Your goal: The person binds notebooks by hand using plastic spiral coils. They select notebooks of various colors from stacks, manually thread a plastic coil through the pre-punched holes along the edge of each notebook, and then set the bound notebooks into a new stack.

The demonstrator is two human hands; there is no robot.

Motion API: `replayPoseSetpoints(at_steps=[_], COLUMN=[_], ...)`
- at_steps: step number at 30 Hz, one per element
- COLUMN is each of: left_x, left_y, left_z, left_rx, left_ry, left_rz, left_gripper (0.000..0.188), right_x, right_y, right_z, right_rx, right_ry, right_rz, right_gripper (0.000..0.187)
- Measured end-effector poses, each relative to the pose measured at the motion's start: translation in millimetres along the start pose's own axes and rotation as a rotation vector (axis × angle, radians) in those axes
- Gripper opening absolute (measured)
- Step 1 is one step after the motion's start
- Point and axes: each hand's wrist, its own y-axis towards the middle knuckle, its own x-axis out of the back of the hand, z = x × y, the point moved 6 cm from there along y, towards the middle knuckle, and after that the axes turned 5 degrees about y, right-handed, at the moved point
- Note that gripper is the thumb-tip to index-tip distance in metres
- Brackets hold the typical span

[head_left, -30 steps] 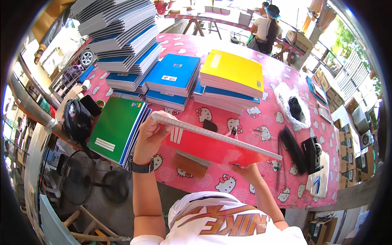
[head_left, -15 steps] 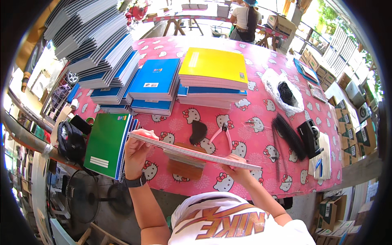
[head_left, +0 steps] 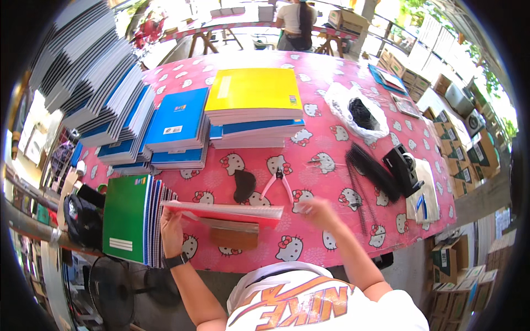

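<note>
My left hand (head_left: 172, 225) pinches the left end of a red notebook (head_left: 248, 213), which is tilted nearly edge-on with its pages showing along the top. My right hand (head_left: 316, 214) is off the notebook, to its right, blurred, with its fingers stretched out and nothing visible in them. Below the notebook lies a brown wooden block (head_left: 234, 237) on the table. Just beyond the notebook are pink-handled cutting pliers (head_left: 279, 177) and a dark curved flat piece (head_left: 244, 185). Beside my left hand stands a row of notebooks with a green one (head_left: 128, 218) in front.
Blue notebooks (head_left: 178, 118) and a yellow-topped stack (head_left: 254, 91) stand beyond, near tall spiral-edged piles (head_left: 88, 66) at left. Rightward lie black binding coils (head_left: 375, 174), a black punch-like tool (head_left: 402, 171), and a white plastic bag (head_left: 337, 102). A person (head_left: 298, 25) sits far back.
My right hand has let go of the notebook's right end and moved away from it. The left hand still grips the notebook, now lower and farther left in view. The whole view has shifted.
</note>
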Motion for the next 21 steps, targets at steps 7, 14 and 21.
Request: replayPoseSetpoints(at_steps=[7,14,21], left_x=[-4,-18,-92], left_y=[5,7,-34], left_z=[15,-12,-65], left_rx=[-0.033,-0.066,-0.678], left_ry=[0.184,0.293,1.194], left_rz=[-0.455,-0.38,-0.534], left_gripper=[0.023,0.021,0.054], right_x=[121,133,127], right_y=[-9,-9,-1], right_z=[-118,-126,-97], right_rx=[-0.444,-0.602,-0.426], right_ry=[-0.71,-0.598,-0.347], right_rz=[-0.48,-0.394,-0.434], right_gripper=[0.029,0.032,0.019])
